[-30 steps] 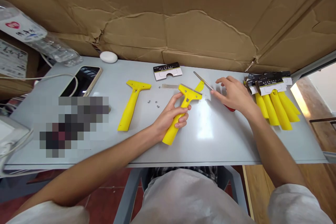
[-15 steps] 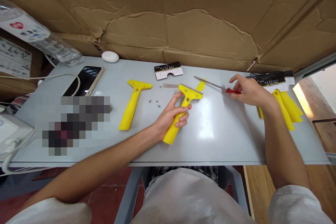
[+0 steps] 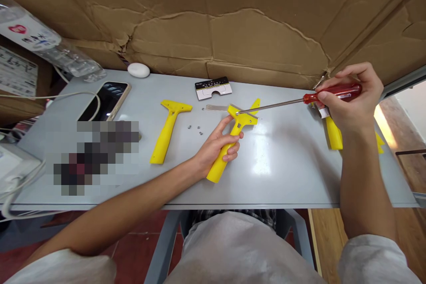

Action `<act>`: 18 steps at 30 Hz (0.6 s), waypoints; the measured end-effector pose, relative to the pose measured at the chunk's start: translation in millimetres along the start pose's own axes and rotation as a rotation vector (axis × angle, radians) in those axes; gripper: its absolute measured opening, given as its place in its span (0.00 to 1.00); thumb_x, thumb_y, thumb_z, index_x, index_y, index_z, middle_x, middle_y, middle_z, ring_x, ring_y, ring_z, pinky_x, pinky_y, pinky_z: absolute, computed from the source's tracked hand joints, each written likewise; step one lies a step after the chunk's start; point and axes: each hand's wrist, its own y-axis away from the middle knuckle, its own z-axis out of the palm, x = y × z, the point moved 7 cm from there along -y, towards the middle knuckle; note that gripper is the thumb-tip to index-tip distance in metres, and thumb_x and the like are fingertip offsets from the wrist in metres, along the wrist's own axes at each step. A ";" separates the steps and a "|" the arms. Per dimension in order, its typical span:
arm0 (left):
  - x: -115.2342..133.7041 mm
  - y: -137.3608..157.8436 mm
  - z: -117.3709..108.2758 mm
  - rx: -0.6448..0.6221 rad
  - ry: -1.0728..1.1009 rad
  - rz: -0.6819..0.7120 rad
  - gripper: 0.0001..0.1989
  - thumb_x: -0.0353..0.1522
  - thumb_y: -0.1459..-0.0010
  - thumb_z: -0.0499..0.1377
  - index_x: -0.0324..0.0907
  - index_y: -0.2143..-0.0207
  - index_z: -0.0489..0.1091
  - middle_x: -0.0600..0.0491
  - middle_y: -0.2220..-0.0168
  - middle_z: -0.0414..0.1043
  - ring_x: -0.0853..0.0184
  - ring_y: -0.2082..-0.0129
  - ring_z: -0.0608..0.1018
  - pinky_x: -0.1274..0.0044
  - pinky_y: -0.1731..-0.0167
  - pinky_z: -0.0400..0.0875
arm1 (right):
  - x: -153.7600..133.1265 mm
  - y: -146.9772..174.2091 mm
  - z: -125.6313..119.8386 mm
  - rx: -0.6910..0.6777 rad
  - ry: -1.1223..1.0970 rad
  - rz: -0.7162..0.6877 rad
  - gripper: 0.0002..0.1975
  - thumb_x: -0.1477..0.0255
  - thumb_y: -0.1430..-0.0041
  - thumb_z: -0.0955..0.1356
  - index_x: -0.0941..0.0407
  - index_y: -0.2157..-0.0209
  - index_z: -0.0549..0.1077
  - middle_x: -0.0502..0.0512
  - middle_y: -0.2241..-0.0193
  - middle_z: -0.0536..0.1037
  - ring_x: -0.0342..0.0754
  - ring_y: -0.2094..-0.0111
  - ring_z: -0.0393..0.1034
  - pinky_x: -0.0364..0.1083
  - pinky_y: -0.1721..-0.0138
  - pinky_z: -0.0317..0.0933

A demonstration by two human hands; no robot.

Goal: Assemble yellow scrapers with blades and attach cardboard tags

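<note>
A person's left hand point(image 3: 215, 148) is wrapping its fingers around the handle of a yellow, T-shaped plastic scraper point(image 3: 234, 132), near the middle of the shiny grey table point(image 3: 282, 164). The wide head is pointing to the far side. The right hand point(image 3: 356, 108) is pinching a long metal screwdriver with a see-through red handle point(image 3: 286, 103) between its thumb and bent fingers. The tip is ending at the left part of the scraper's head; it is too small to tell how hard it is pressing.

The scraper is looking light and stiff, and its smooth sides may be a bit slippery. High on the handle, just under the head, is seeming a good place to hold. A thin, flat silver metal strip point(image 3: 216, 108) is showing just left of the head; its edges may be sharp. Tiny silver metal screws point(image 3: 200, 133) are lying farther left, looking easy to lose.
</note>
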 end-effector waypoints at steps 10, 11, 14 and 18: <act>-0.2 0.5 0.3 0.014 0.015 -0.006 0.46 0.22 0.41 0.69 0.55 0.25 0.59 0.54 0.59 0.74 0.79 0.80 0.67 0.86 0.85 0.57 | 2.2 0.3 -5.9 0.022 0.102 0.010 0.29 0.58 0.57 0.85 0.48 0.61 0.69 0.50 0.69 0.83 0.48 0.74 0.77 0.49 0.74 0.72; -0.5 0.4 0.1 0.011 0.017 -0.007 0.46 0.22 0.41 0.69 0.55 0.25 0.59 0.54 0.59 0.74 0.79 0.80 0.67 0.86 0.85 0.58 | 2.3 0.2 -5.9 0.023 0.105 0.010 0.29 0.58 0.57 0.85 0.48 0.61 0.69 0.50 0.69 0.83 0.48 0.73 0.78 0.49 0.74 0.72; -1.2 0.0 -0.5 0.004 0.017 -0.007 0.47 0.22 0.41 0.68 0.56 0.24 0.59 0.54 0.59 0.74 0.79 0.80 0.67 0.86 0.85 0.58 | 0.9 0.3 -4.5 0.020 0.107 0.002 0.29 0.57 0.57 0.84 0.48 0.61 0.69 0.49 0.69 0.83 0.48 0.72 0.78 0.49 0.74 0.72; -1.2 -0.2 -1.1 0.005 0.013 -0.003 0.48 0.22 0.40 0.68 0.55 0.23 0.57 0.53 0.59 0.74 0.78 0.80 0.68 0.86 0.85 0.59 | 0.5 0.8 -3.4 0.020 0.114 0.023 0.28 0.60 0.57 0.84 0.48 0.61 0.69 0.49 0.69 0.82 0.49 0.71 0.79 0.49 0.73 0.73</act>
